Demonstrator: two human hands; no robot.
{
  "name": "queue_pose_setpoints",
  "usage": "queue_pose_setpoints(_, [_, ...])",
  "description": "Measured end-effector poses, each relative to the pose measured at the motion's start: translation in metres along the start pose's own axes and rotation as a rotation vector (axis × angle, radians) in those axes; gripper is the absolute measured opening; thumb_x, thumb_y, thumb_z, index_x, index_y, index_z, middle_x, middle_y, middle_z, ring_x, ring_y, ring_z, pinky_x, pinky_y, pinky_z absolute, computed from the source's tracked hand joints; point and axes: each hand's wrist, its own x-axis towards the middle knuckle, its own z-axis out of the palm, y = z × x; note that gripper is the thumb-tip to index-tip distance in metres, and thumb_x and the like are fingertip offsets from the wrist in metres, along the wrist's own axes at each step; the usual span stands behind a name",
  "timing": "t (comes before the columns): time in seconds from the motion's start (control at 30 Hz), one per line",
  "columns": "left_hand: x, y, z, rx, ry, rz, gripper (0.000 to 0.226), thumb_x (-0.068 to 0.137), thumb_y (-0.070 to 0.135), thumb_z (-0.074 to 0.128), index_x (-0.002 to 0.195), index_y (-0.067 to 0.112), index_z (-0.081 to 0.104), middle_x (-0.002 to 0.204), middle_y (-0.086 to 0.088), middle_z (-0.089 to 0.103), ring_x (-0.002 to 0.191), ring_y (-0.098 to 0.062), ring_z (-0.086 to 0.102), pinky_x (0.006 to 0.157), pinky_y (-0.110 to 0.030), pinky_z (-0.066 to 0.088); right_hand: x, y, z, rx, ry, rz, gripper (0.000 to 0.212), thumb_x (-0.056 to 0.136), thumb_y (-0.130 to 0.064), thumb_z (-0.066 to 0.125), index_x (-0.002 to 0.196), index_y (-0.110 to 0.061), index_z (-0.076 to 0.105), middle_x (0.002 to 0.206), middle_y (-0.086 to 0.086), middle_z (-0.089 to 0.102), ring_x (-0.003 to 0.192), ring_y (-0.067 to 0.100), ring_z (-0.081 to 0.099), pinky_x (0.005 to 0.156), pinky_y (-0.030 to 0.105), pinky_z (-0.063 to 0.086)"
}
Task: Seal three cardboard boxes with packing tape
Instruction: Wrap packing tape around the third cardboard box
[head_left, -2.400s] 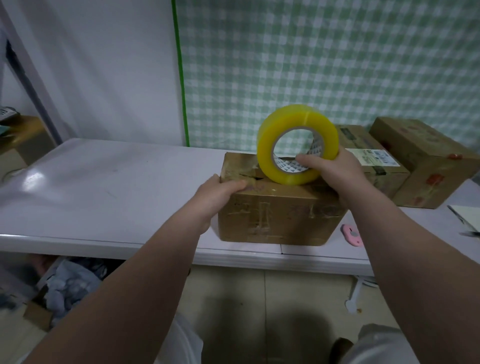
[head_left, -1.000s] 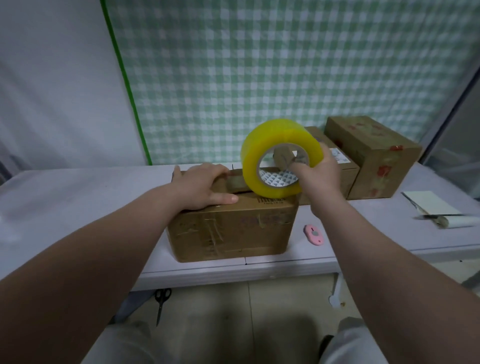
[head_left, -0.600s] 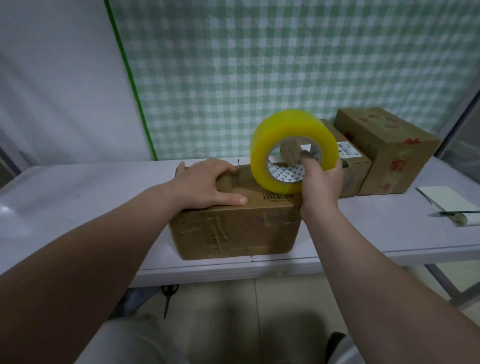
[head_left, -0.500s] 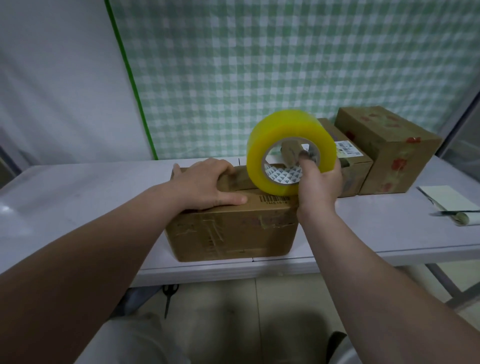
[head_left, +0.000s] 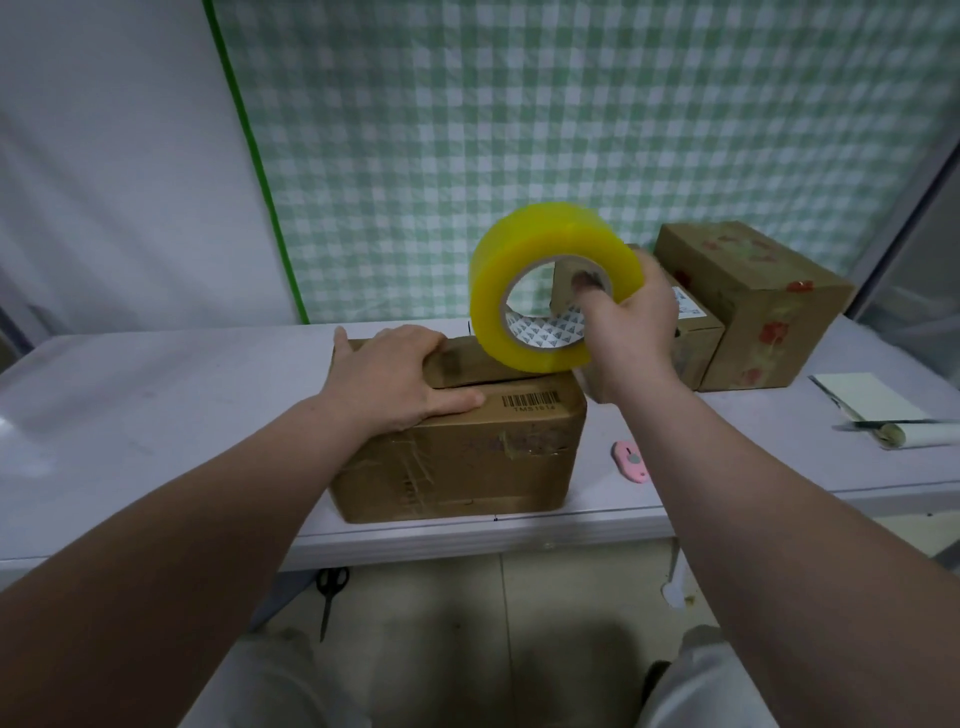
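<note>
Item: our left hand (head_left: 400, 379), fingers flat, presses down the top flaps of the brown cardboard box (head_left: 457, 457) at the near edge of the white table (head_left: 156, 395), we judge to hold the seam shut for taping. Item: our right hand (head_left: 628, 332), one digit through the core and the rest curled round the rim, grips the wide yellow roll of packing tape (head_left: 545, 260), stood on edge on the box's top, likely to start a strip

Pale counter (head_left: 156, 395), glossy top. Pink box cutter (head_left: 631, 461) lies flat on it near the front edge. At far right, a pale sheet of paper (head_left: 872, 397) with a paper roll (head_left: 914, 435) just beside it. Black scissors (head_left: 330, 592) lie on the tiled floor under the counter. Behind the counter hangs a green-checked cloth (head_left: 519, 130), with a white sheet (head_left: 119, 156) to its left.
</note>
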Motion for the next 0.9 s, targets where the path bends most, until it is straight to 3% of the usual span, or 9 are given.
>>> queue_pose_setpoints(0.1, [0.000, 0.000, -0.001, -0.006, -0.011, -0.005, 0.075, 0.070, 0.080, 0.049, 0.128, 0.032, 0.048, 0.133, 0.009, 0.050, 0.125, -0.017, 0.044, 0.110, -0.066, 0.009, 0.015, -0.007, -0.016, -0.116, -0.023, -0.069, 0.011, 0.087, -0.013, 0.064, 0.088, -0.019, 0.055, 0.068, -0.005, 0.054, 0.060, 0.006, 0.050, 0.049, 0.014, 0.039])
queue_pose_setpoints(0.2, [0.001, 0.001, -0.002, -0.024, -0.016, -0.014, 0.076, 0.070, 0.079, 0.051, 0.130, 0.033, 0.047, 0.137, 0.009, 0.048, 0.127, -0.017, 0.043, 0.111, -0.064, 0.009, 0.023, 0.001, -0.038, -0.255, -0.046, -0.079, 0.013, 0.087, -0.013, 0.064, 0.098, -0.015, 0.058, 0.075, 0.001, 0.056, 0.067, 0.014, 0.054, 0.060, 0.027, 0.045])
queue_pose_setpoints(0.27, [0.002, 0.001, -0.001, -0.032, -0.017, -0.015, 0.076, 0.070, 0.079, 0.051, 0.131, 0.033, 0.047, 0.137, 0.010, 0.047, 0.127, -0.016, 0.043, 0.111, -0.063, 0.009, 0.023, 0.007, -0.045, -0.283, -0.059, -0.066, 0.019, 0.087, -0.011, 0.064, 0.105, -0.017, 0.058, 0.082, 0.001, 0.058, 0.075, 0.019, 0.057, 0.064, 0.028, 0.044])
queue_pose_setpoints(0.43, [0.001, 0.001, 0.000, -0.028, -0.018, -0.014, 0.079, 0.069, 0.080, 0.050, 0.133, 0.033, 0.045, 0.139, 0.010, 0.046, 0.129, -0.016, 0.042, 0.111, -0.064, 0.009, 0.026, 0.010, -0.049, -0.334, -0.083, -0.118, 0.025, 0.086, -0.010, 0.065, 0.110, -0.015, 0.058, 0.091, 0.006, 0.061, 0.080, 0.022, 0.057, 0.064, 0.029, 0.044])
queue_pose_setpoints(0.53, [0.002, 0.000, 0.000, -0.022, -0.018, -0.008, 0.081, 0.068, 0.082, 0.048, 0.132, 0.033, 0.046, 0.138, 0.010, 0.046, 0.130, -0.015, 0.040, 0.110, -0.065, 0.011, 0.031, 0.011, -0.049, -0.370, -0.110, -0.155, 0.029, 0.086, -0.009, 0.064, 0.114, -0.015, 0.058, 0.096, 0.009, 0.061, 0.081, 0.024, 0.058, 0.056, 0.027, 0.042])
queue_pose_setpoints(0.7, [0.001, 0.000, -0.001, -0.020, -0.016, -0.006, 0.083, 0.066, 0.082, 0.047, 0.133, 0.033, 0.046, 0.138, 0.008, 0.045, 0.132, -0.015, 0.035, 0.111, -0.064, 0.009, 0.036, 0.010, -0.058, -0.481, -0.140, -0.185, 0.043, 0.085, -0.003, 0.062, 0.124, -0.019, 0.054, 0.109, 0.010, 0.059, 0.095, 0.028, 0.057, 0.071, 0.034, 0.045])
queue_pose_setpoints(0.8, [0.002, 0.001, -0.002, -0.015, -0.035, -0.003, 0.096, 0.057, 0.091, 0.039, 0.132, 0.032, 0.046, 0.136, 0.008, 0.047, 0.130, -0.015, 0.039, 0.112, -0.064, 0.009, 0.041, 0.012, -0.079, -0.626, -0.129, -0.178, 0.053, 0.083, 0.001, 0.061, 0.132, -0.019, 0.051, 0.121, 0.012, 0.057, 0.109, 0.030, 0.054, 0.079, 0.032, 0.039])
queue_pose_setpoints(0.9, [0.003, 0.001, -0.001, -0.012, -0.023, -0.005, 0.108, 0.046, 0.097, 0.030, 0.131, 0.033, 0.047, 0.134, 0.010, 0.049, 0.127, -0.016, 0.042, 0.112, -0.063, 0.010, 0.037, 0.018, -0.085, -0.690, -0.150, -0.173, 0.054, 0.082, 0.001, 0.061, 0.131, -0.019, 0.052, 0.121, 0.014, 0.056, 0.110, 0.034, 0.053, 0.082, 0.035, 0.041])
